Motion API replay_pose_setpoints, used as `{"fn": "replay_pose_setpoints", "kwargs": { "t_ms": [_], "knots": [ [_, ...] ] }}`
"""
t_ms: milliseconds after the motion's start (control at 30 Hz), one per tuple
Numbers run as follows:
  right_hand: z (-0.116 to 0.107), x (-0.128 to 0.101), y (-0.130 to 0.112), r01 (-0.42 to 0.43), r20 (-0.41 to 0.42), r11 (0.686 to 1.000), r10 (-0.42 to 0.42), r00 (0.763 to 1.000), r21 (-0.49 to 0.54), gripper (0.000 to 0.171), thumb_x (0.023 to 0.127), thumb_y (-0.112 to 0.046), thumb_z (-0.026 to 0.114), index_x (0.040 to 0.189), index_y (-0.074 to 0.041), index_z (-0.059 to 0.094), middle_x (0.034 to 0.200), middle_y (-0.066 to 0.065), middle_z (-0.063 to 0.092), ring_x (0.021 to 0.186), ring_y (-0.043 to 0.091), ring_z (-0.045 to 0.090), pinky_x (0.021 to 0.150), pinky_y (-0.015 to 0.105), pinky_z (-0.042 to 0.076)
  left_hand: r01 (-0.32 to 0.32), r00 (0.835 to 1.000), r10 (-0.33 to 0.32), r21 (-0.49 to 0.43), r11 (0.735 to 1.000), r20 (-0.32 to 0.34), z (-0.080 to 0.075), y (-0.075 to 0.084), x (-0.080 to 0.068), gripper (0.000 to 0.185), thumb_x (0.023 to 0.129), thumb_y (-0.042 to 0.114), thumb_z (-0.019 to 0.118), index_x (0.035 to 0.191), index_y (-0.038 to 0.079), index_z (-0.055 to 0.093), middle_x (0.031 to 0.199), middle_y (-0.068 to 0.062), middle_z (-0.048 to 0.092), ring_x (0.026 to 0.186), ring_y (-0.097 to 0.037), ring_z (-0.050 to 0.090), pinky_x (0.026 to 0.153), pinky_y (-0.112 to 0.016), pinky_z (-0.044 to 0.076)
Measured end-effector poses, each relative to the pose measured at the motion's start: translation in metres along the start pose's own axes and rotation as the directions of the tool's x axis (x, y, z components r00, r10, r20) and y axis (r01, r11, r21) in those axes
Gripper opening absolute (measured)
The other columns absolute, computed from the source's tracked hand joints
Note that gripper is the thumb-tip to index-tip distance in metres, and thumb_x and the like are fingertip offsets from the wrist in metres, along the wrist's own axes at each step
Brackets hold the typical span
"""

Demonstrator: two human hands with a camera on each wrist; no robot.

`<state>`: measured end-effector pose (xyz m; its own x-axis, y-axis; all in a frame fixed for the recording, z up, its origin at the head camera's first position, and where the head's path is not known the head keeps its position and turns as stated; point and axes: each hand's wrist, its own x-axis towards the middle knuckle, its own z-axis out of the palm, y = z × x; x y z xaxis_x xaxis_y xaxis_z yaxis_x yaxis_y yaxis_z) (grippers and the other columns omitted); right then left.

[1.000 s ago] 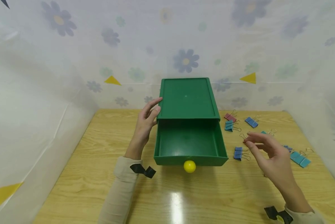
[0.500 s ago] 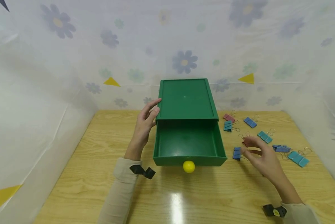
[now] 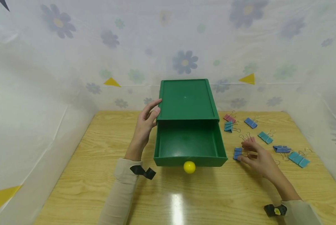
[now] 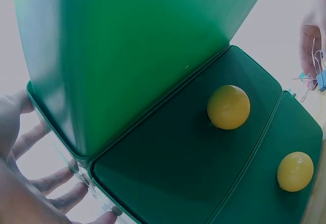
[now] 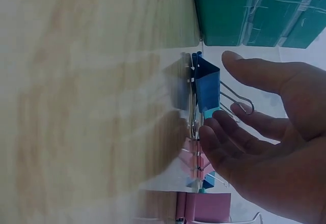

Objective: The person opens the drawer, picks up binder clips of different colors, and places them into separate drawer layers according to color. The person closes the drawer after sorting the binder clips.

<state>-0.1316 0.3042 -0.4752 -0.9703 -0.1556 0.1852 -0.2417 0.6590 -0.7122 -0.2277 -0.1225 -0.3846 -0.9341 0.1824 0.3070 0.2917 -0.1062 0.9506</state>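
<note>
A green drawer cabinet [image 3: 186, 98] stands mid-table, its top drawer [image 3: 168, 162] pulled out, with a yellow knob [image 3: 189, 167] on the front. My left hand [image 3: 142, 126] rests against the cabinet's left side, fingers spread along the wall in the left wrist view. To the right of the drawer lies a blue binder clip [image 3: 237, 154]. My right hand [image 3: 259, 159] reaches around its wire handles; in the right wrist view the thumb stands apart from the blue clip [image 5: 208, 89] and the fingers are loosely bent beside it. A red binder clip [image 3: 250, 139] is partly behind the fingertips.
More binder clips are scattered on the right: a teal one [image 3: 228, 126], a dark pink one [image 3: 229, 118], a blue one [image 3: 250, 122] and several others. Lower drawers with yellow knobs [image 4: 229, 107] show under the open one. A flowered sheet [image 3: 145, 47] encloses the table.
My right hand has moved left and lower, from above the red clip to the blue clip, uncovering clips on its right. The left hand has stayed on the cabinet.
</note>
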Motion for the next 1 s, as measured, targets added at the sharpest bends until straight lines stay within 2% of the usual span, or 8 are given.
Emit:
{"fn": "replay_pose_setpoints", "kwargs": {
  "t_ms": [67, 133, 467, 767, 867, 1000],
  "knots": [
    [0.0, 0.001, 0.0, -0.024, 0.028, 1.0, 0.024, 0.999, -0.01, 0.051, 0.091, -0.007, 0.078, 0.135, 0.007, 0.056, 0.129, 0.029, 0.06, 0.112, 0.041, 0.064, 0.087, 0.039, 0.058, -0.001, 1.0, 0.001, -0.004, 1.0, 0.001, 0.0, 0.0, 0.0, 0.044, 0.106, 0.033, 0.056, 0.149, 0.021, 0.056, 0.157, 0.009, 0.043, 0.134, -0.023, 0.052, 0.104, -0.064, 0.042],
    [0.0, 0.002, 0.001, -0.041, 0.048, 0.999, 0.041, 0.998, -0.01, 0.051, 0.092, -0.007, 0.078, 0.135, 0.008, 0.056, 0.13, 0.03, 0.059, 0.112, 0.048, 0.063, 0.088, 0.047, 0.056, -0.002, 1.0, 0.002, -0.004, 1.0, 0.002, 0.0, 0.0, 0.0, 0.044, 0.106, 0.032, 0.056, 0.149, 0.021, 0.056, 0.157, 0.009, 0.043, 0.135, -0.023, 0.052, 0.104, -0.065, 0.042],
    [-0.001, 0.004, 0.001, -0.072, 0.077, 0.996, 0.076, 0.994, -0.052, 0.048, 0.09, -0.007, 0.079, 0.132, 0.008, 0.061, 0.12, 0.024, 0.064, 0.105, 0.041, 0.064, 0.085, 0.047, 0.057, -0.007, 1.0, 0.007, -0.002, 1.0, 0.004, 0.0, 0.0, 0.0, 0.044, 0.107, 0.032, 0.055, 0.149, 0.021, 0.056, 0.157, 0.009, 0.043, 0.134, -0.023, 0.052, 0.103, -0.066, 0.041],
    [-0.006, 0.004, -0.004, -0.071, 0.043, 0.997, 0.072, 0.997, -0.022, 0.05, 0.092, -0.015, 0.08, 0.134, 0.004, 0.061, 0.128, 0.026, 0.062, 0.113, 0.045, 0.062, 0.088, 0.046, 0.056, -0.005, 1.0, 0.005, 0.01, 1.0, 0.004, 0.0, 0.0, -0.001, 0.044, 0.107, 0.032, 0.055, 0.149, 0.022, 0.056, 0.158, 0.009, 0.042, 0.134, -0.023, 0.051, 0.103, -0.064, 0.043],
    [-0.01, 0.005, -0.009, -0.045, 0.018, 0.999, 0.046, 0.999, -0.016, 0.049, 0.092, -0.017, 0.08, 0.134, 0.002, 0.062, 0.128, 0.023, 0.061, 0.114, 0.038, 0.06, 0.087, 0.034, 0.057, -0.006, 1.0, 0.006, 0.009, 1.0, 0.004, 0.0, 0.0, 0.0, 0.043, 0.107, 0.032, 0.055, 0.149, 0.022, 0.056, 0.157, 0.009, 0.042, 0.134, -0.023, 0.052, 0.103, -0.064, 0.043],
    [-0.016, 0.008, -0.015, -0.014, -0.028, 1.0, 0.014, 1.0, -0.022, 0.048, 0.092, -0.012, 0.079, 0.134, 0.001, 0.062, 0.123, 0.021, 0.063, 0.107, 0.011, 0.06, 0.081, 0.013, 0.052, -0.005, 1.0, 0.005, 0.0, 1.0, 0.002, 0.0, -0.001, 0.0, 0.043, 0.107, 0.031, 0.055, 0.149, 0.021, 0.056, 0.157, 0.009, 0.042, 0.134, -0.024, 0.052, 0.102, -0.064, 0.044]
  ]
}}
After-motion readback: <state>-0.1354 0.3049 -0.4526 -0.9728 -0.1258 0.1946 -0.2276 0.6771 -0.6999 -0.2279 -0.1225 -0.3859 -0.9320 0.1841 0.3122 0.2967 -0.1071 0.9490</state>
